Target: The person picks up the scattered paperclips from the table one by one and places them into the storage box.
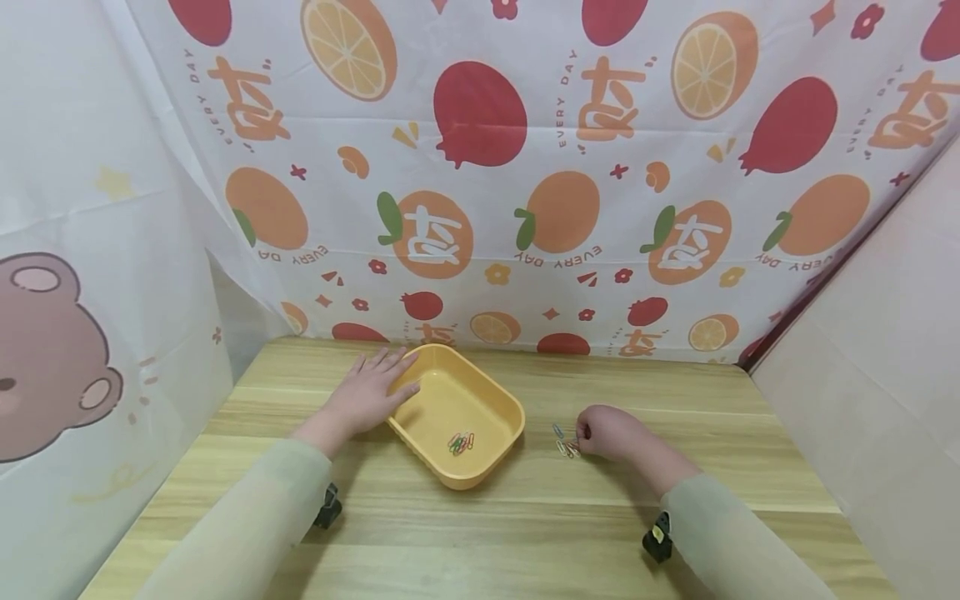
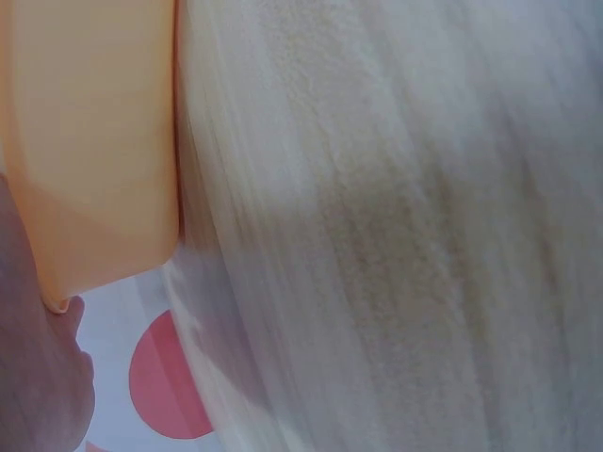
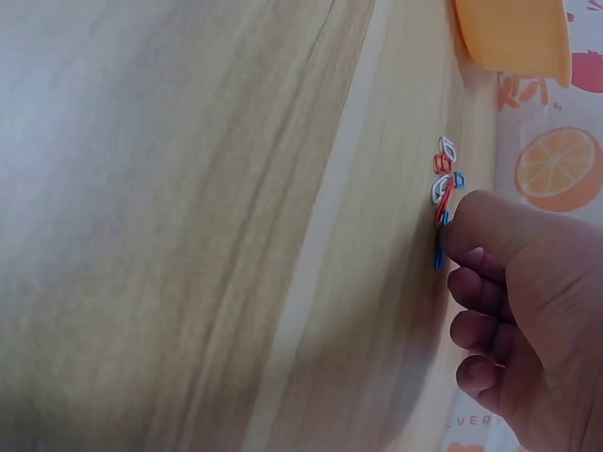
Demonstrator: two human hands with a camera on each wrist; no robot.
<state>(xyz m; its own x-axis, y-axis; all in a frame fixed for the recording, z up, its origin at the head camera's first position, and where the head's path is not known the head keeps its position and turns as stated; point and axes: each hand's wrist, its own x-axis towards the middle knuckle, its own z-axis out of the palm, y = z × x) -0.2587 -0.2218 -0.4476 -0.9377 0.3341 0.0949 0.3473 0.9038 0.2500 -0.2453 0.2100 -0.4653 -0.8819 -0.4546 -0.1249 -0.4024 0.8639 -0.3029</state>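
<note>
A yellow plastic tray (image 1: 491, 392) sits on the table, holding a small heap of coloured paper clips (image 1: 461, 443). My left hand (image 1: 369, 392) rests on its left rim, fingers spread and fairly straight; in the left wrist view the tray's side wall (image 2: 94, 141) hides most of that hand. To the right of the tray lies a loose group of paper clips (image 1: 562, 448), white, red and blue. Over this group, my right hand (image 1: 611, 432) has curled fingers and pinches a blue paper clip (image 3: 439, 252) at the thumb and forefinger. Its fingertips partly cover the clip.
The wooden tabletop (image 1: 465, 550) runs up to a fruit-printed cloth (image 1: 480, 292) hanging behind it. White cloths hang at the left (image 1: 172, 333) and right (image 1: 862, 375). A small black device (image 1: 657, 540) is on the right wrist, another (image 1: 327, 507) on the left.
</note>
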